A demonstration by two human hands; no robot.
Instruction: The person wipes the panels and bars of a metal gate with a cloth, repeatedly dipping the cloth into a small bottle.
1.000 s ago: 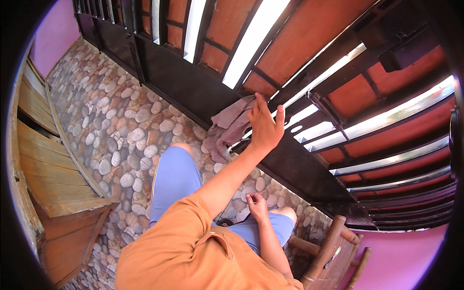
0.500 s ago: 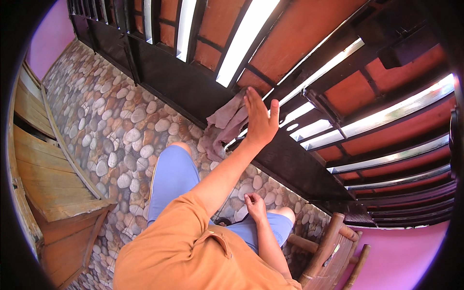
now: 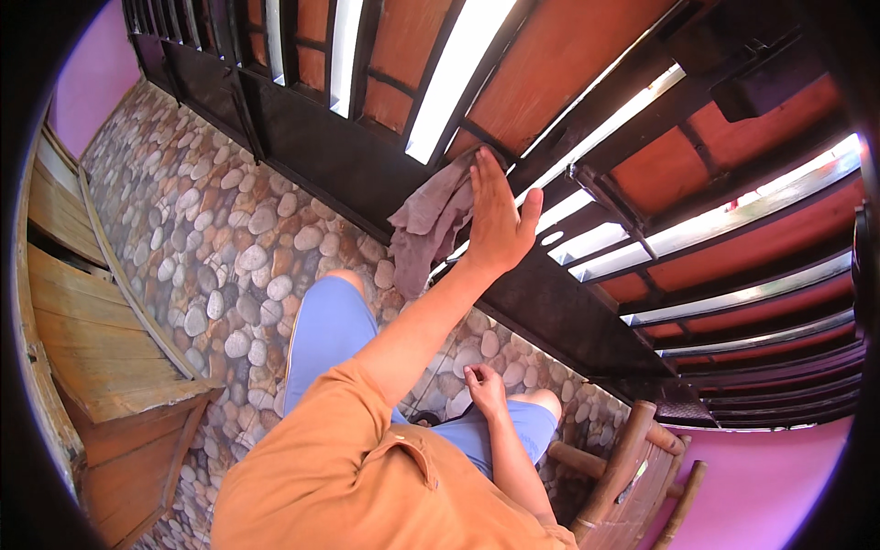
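Note:
A greyish-mauve cloth [image 3: 426, 225] hangs bunched against the dark metal gate [image 3: 321, 151]. Over its upper right edge lies my left hand [image 3: 500, 220], pressing it to the gate with fingers stretched upward and thumb held apart. The palm and finger pads face the gate, so the hold itself is hidden. Lower down, my right hand [image 3: 486, 387] rests by my right knee, its fingers loosely curled with nothing visible in them. Blue shorts [image 3: 330, 330] cover my bent legs.
The floor [image 3: 238, 247] has a pebble pattern. At the left stands a worn wooden piece of furniture [image 3: 101, 321]. A bamboo chair or bench [image 3: 623, 477] is close by my right side, before a pink wall [image 3: 752, 477]. A bolt-like latch [image 3: 610, 202] sticks out from the gate.
My left hand has shifted slightly up along the gate, and the upper part of the cloth has gone up with it. My right hand has stayed in place.

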